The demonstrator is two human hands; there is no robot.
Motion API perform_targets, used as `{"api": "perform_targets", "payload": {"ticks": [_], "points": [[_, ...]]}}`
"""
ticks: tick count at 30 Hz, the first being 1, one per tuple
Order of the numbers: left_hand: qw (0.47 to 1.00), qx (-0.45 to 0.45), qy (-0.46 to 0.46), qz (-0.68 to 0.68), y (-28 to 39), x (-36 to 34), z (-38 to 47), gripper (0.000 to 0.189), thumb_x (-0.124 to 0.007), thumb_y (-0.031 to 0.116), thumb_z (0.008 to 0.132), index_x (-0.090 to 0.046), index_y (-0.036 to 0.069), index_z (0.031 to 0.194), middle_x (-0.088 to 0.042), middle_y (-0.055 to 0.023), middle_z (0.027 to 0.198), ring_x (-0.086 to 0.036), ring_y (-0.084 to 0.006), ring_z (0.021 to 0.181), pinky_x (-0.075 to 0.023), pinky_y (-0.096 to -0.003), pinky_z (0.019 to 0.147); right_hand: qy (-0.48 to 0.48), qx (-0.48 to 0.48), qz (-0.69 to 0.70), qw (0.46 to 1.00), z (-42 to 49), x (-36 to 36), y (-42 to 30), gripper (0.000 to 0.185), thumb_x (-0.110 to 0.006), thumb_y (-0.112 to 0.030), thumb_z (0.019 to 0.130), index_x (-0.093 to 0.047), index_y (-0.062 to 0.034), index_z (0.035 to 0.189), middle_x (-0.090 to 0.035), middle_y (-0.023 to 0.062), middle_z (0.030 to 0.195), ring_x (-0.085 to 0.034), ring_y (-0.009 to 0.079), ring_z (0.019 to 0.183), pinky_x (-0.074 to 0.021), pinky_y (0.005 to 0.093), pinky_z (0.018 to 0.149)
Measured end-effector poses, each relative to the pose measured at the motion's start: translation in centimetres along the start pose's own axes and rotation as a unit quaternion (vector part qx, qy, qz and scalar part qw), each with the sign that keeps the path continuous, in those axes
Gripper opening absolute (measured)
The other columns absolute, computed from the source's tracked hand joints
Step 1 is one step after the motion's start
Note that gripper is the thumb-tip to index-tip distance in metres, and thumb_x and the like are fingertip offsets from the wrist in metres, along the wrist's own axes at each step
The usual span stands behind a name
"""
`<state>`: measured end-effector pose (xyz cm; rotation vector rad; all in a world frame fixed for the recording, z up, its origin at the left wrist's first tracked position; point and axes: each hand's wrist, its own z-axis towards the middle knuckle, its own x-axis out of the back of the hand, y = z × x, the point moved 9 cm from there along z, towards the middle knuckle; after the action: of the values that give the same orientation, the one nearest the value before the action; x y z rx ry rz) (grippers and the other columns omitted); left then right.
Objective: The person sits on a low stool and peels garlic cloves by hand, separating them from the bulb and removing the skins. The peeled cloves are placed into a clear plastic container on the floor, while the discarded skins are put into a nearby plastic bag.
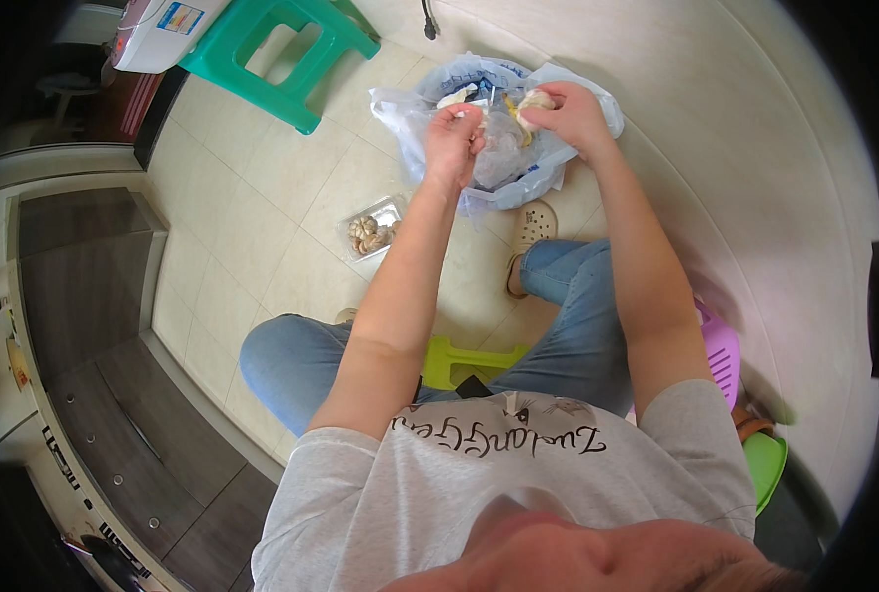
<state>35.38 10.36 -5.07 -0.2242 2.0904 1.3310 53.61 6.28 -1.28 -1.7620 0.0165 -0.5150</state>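
Note:
A whitish garlic bulb (535, 108) is held in the fingers of my right hand (571, 118), over the right side of a bin lined with a pale plastic bag (513, 194). Over the bin's left side, my left hand (454, 140) has its fingertips pinched together; whether a small piece of skin is between them I cannot tell. Inside the bin lie crumpled clear plastic, white scraps and something yellow. On the floor to the left, a clear plastic tray (370, 251) holds several garlic bulbs and cloves (365, 234), partly hidden by my left forearm.
A green plastic stool (247, 66) stands at the upper left, with a white appliance (162, 29) on it. Dark cabinets (99, 296) run along the left. The pale wall (706, 133) is at the right, near a purple plastic basket (720, 355). A yellow-green stool (447, 355) is beneath me.

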Motion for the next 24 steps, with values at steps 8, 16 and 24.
{"api": "perform_targets", "payload": {"ticks": [8,16,24], "points": [[0.666,-0.437,0.042,0.603,5.4,-4.4,-1.5,0.019,-0.065,0.019,0.082,-0.069,0.006,0.095,-0.065,-0.0136,0.087,-0.063,-0.0274,0.077,-0.0479,-0.0342,0.071,-0.012,0.066,-0.034,0.997,-0.1,-1.2,-0.6,0.052,-0.077,-0.011,0.068,-0.055,0.0030,0.113,-0.063,0.0112,0.104,-0.061,0.0171,0.091,-0.0522,0.0288,0.076],[0.885,-0.164,-0.008,0.436,3.0,-4.1,-1.3,0.025,-0.064,0.018,0.085,-0.064,0.005,0.105,-0.065,-0.0099,0.093,-0.062,-0.0189,0.076,-0.0501,-0.0289,0.069,0.020,0.287,-0.150,0.946,-2.9,-3.1,-5.4,0.051,-0.079,-0.019,0.061,-0.057,-0.0059,0.105,-0.057,0.0132,0.103,-0.055,0.0288,0.098,-0.0463,0.0367,0.083],[0.941,-0.172,0.001,0.291,3.2,-2.6,-1.5,0.026,-0.059,0.012,0.088,-0.061,-0.002,0.109,-0.065,-0.0082,0.091,-0.060,-0.0106,0.077,-0.0506,-0.0247,0.069,-0.026,0.251,-0.100,0.962,-3.4,-3.8,-6.4,0.049,-0.080,-0.013,0.058,-0.058,-0.0060,0.102,-0.061,0.0109,0.096,-0.058,0.0283,0.091,-0.0476,0.0371,0.078]]}}
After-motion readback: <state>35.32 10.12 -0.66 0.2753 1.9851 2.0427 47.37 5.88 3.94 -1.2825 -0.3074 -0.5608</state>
